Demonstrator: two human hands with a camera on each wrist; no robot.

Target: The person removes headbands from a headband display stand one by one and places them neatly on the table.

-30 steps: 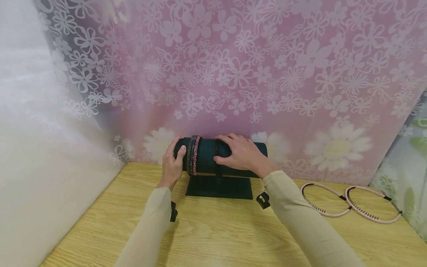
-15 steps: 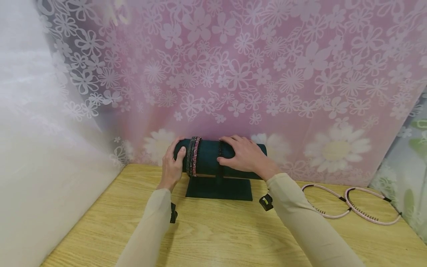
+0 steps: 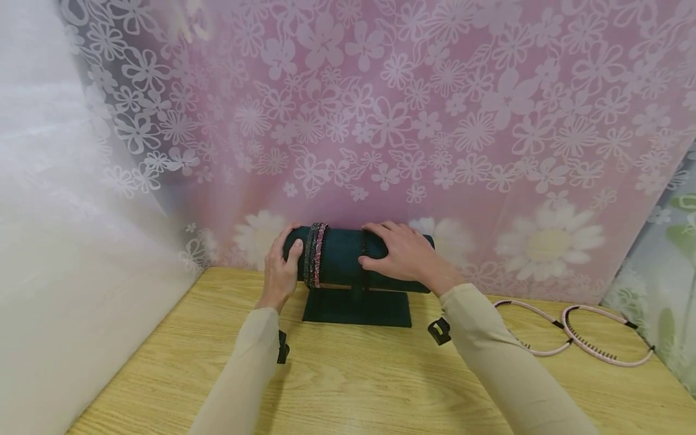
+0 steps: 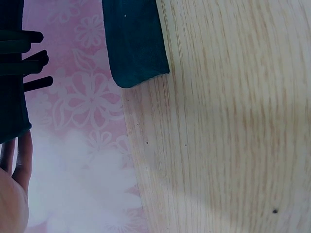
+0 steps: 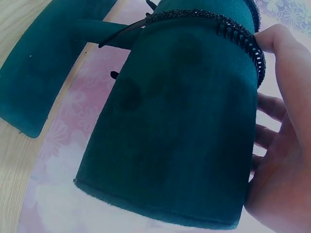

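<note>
A dark green, velvety display stand has a horizontal roll (image 3: 342, 260) above a flat base (image 3: 356, 309). At the roll's left end my left hand (image 3: 280, 269) grips it, thumb in front. A grey glittery headband (image 3: 309, 257) and a pink one (image 3: 319, 257) sit side by side on the roll near that thumb. Right of the middle, my right hand (image 3: 403, 254) holds a black glittery toothed headband (image 5: 194, 13) that goes over the roll. In the right wrist view its thumb touches the band, and the other fingers are partly hidden behind the roll.
Two pink toothed hoop headbands (image 3: 609, 360) lie on the wooden table (image 3: 348, 374) at the right. Behind the stand hangs a pink floral curtain (image 3: 348, 121), close to the roll. A white sheet (image 3: 81, 241) stands at the left.
My right hand has moved a little to the right along the roll, and the black headband has shifted with it. The left hand has stayed at the roll's left end.
</note>
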